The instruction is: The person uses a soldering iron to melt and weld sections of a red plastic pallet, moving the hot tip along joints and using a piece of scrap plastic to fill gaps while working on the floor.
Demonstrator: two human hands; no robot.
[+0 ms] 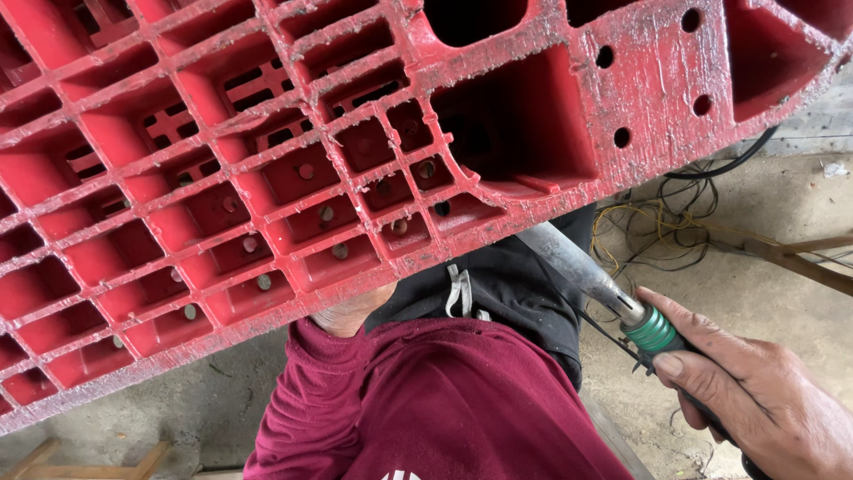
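Note:
A large red plastic pallet [267, 178], a grid of ribbed cells with round holes, tilts across most of the view. My right hand [755, 391] grips a tool with a green collar and a long grey metal nozzle [577, 267]; the nozzle's tip runs up under the pallet's lower edge. My left hand [351, 311] is mostly hidden under the pallet's lower edge, only a bit of it showing beyond my maroon sleeve [311, 391]; it appears to hold the pallet from below, but its fingers are out of sight.
Tangled yellow and black wires [662, 227] lie on the concrete floor at right, next to a wooden stick [800, 258]. Pale wooden pieces [89, 458] sit at the bottom left. My dark trousers and maroon shirt fill the bottom centre.

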